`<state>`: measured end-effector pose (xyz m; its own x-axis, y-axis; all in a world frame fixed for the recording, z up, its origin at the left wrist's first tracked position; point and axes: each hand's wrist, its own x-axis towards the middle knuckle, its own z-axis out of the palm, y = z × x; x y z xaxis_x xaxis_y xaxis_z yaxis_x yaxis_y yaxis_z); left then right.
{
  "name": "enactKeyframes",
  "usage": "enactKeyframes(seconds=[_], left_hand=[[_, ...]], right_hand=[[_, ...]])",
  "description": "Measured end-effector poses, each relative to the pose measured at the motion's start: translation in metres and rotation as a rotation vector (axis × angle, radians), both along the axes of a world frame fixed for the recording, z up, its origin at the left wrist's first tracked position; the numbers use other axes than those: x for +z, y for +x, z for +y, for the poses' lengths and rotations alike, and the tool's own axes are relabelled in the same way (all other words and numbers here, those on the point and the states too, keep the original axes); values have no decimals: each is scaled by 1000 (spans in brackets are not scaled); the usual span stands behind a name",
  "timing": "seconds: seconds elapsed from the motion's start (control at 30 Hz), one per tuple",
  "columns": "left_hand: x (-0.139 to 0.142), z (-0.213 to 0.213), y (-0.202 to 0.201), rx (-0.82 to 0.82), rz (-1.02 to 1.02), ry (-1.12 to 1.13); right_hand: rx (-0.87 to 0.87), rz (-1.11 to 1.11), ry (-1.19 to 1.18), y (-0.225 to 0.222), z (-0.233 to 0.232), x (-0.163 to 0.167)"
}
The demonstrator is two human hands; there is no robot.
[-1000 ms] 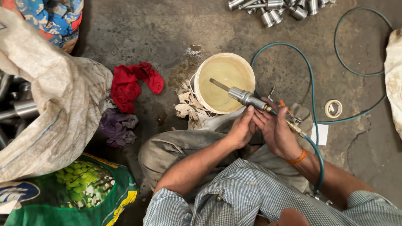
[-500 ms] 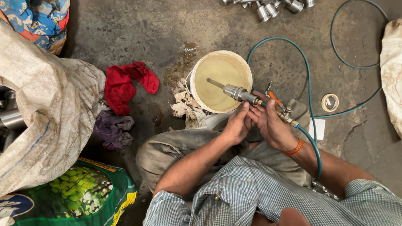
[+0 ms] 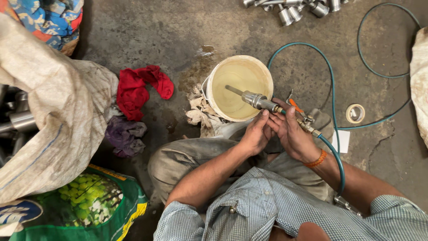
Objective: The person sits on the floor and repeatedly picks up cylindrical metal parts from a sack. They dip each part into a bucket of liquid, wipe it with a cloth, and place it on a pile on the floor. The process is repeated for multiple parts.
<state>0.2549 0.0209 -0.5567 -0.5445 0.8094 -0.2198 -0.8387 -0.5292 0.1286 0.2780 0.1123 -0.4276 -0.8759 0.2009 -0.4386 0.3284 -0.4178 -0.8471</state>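
- Hands barely moved: my left hand and right hand still pinch the metal fitting.
- Its tip stays over the bucket.

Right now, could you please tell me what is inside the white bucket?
The white bucket holds cloudy yellowish liquid. The metal fitting, held by both hands, points its thin rod over it. The bottom is hidden.

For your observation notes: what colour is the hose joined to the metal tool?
Teal green hose, clearest in the head view.
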Motion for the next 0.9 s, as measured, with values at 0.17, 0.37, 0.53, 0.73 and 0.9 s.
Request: enactKeyframes(seconds=[0.17, 0.37, 0.53, 0.73, 0.9], left_hand=[[-3, 4, 2, 1, 0, 66], [13, 7, -15, 58, -19, 58], [47, 17, -23, 118, -143, -68], [85, 4, -22, 183, -2, -302], [116, -14, -20, 281, 111, -272]], right_hand=[[0, -31, 41, 5, 2, 0], [-11, 251, 87, 51, 7, -17], [38, 492, 1126, 89, 37, -48], [162, 750, 1538, 115, 103, -66], [139, 693, 1426, 140, 127, -82]])
